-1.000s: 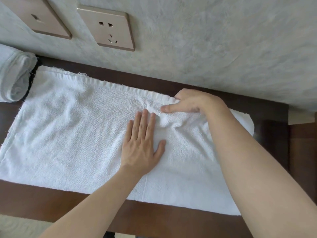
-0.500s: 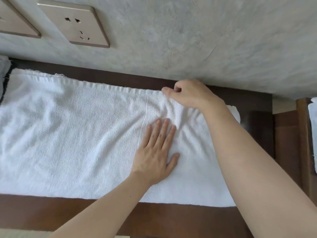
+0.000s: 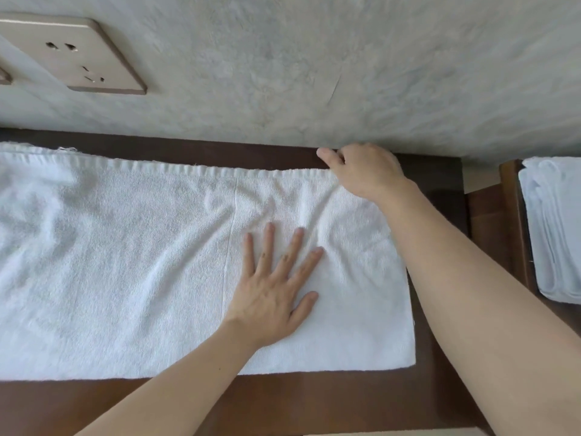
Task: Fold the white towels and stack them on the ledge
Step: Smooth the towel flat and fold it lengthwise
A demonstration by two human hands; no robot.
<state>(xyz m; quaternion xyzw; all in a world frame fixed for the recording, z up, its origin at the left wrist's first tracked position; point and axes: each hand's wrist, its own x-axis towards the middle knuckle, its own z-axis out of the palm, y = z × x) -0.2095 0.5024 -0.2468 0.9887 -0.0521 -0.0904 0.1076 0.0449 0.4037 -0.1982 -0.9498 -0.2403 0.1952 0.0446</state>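
A white towel (image 3: 125, 262) lies spread flat along the dark wooden ledge (image 3: 283, 404), running off the left edge of the view. My left hand (image 3: 276, 287) rests palm down on the towel's right half, fingers spread. At the towel's far right corner by the wall, my right hand (image 3: 364, 171) has its fingers curled on the hem. A stack of folded white towels (image 3: 553, 228) sits at the far right on a separate wooden surface.
A grey textured wall (image 3: 314, 64) rises directly behind the ledge, with a beige power socket (image 3: 72, 55) at the upper left. A gap and a wooden rim (image 3: 512, 221) separate the ledge from the towel stack.
My right hand slid from the towel's middle out to its far right corner, pulling the hem straight. My left hand moved right, flattening the wrinkles. The view shifted right, revealing the folded stack.
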